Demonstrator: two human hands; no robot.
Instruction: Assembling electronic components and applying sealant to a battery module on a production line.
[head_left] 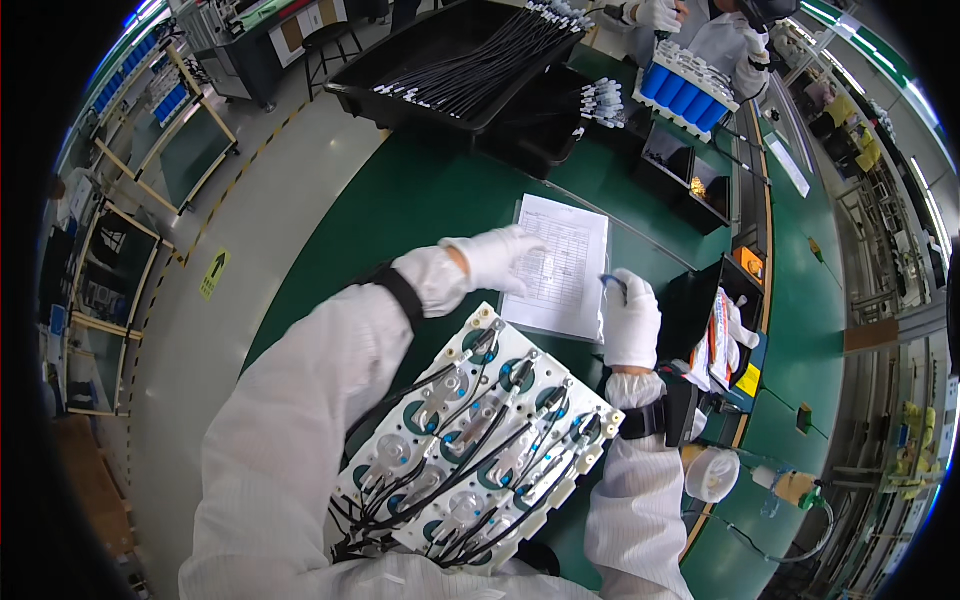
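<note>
A gloved worker at a green bench (420, 200) fills in a printed form (560, 265), the left hand (495, 257) lying flat with fingers released on the sheet's left edge to pin it, the right hand (630, 320) clenched around a blue pen (612, 283) at the sheet's right edge. The form lies on the bench just beyond a white tray (470, 445) of round parts threaded with black cables, which sits between the forearms, close to the body. The risks look small but real: a sleeve dragged back could snag a cable loop and tip the tray, and if the pinning hand lifts, the paper could skid under the pen stroke and smear the entry. A black bin (470, 60) of cables sits well apart.
</note>
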